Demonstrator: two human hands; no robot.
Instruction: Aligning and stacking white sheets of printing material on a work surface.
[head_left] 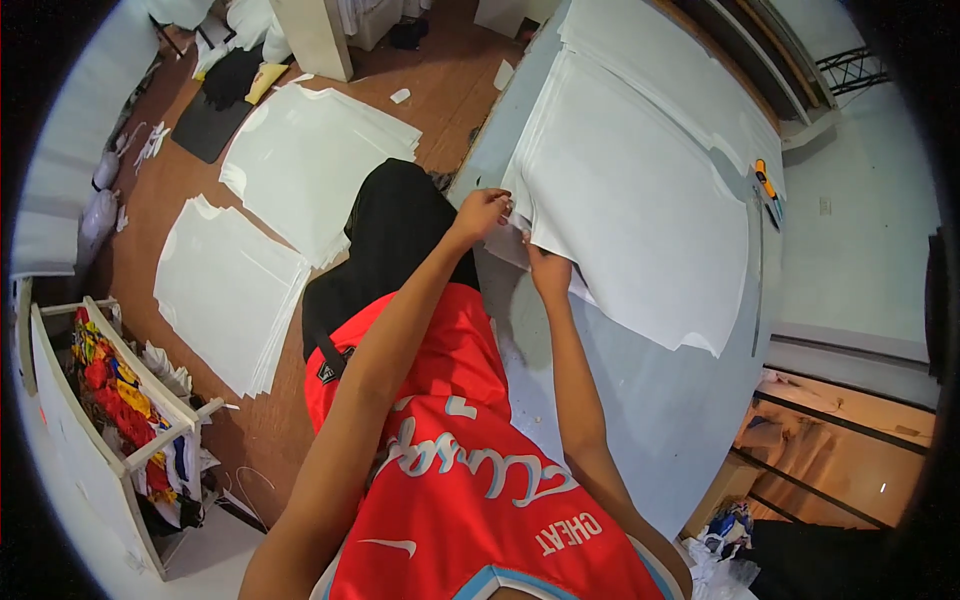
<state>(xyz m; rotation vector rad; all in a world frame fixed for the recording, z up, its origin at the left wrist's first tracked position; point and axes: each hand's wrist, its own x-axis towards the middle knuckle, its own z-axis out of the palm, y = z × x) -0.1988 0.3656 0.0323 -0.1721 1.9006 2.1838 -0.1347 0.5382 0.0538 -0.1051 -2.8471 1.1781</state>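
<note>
Counter (640,375), grey-blue, bearing 1 stack of white sheets (640,200), cut to a curved, garment-like outline, laid flat with its near-left edge raised and bent; a further batch of white sheets (665,65) lies just beyond it, toward the far end. Left hand (484,213): at the left edge of the near stack, fingers bent and drawn close together at the margin; whether they pinch a sheet cannot be told. Right hand (550,272): just beside the left, at the raised near edge of the same stack, thumb uppermost, the other fingers partly hidden; their grip cannot be told. On the counter's right side: 1 orange-and-black hand tool (766,180), near the right edge of the sheets, and 1 long thin metal strip (757,290) lying along the border. On the brown floor (440,75), left of the person: 2 piles of white cut sheets, 1 upper pile (310,160) and 1 lower pile (228,290), edges fanned, set close together. Beyond the upper pile: 1 dark mat (208,130) with black cloth (232,76) upon it. Lower left: 1 white-framed rack (95,430) containing bunched multicoloured cloth (118,395).
</note>
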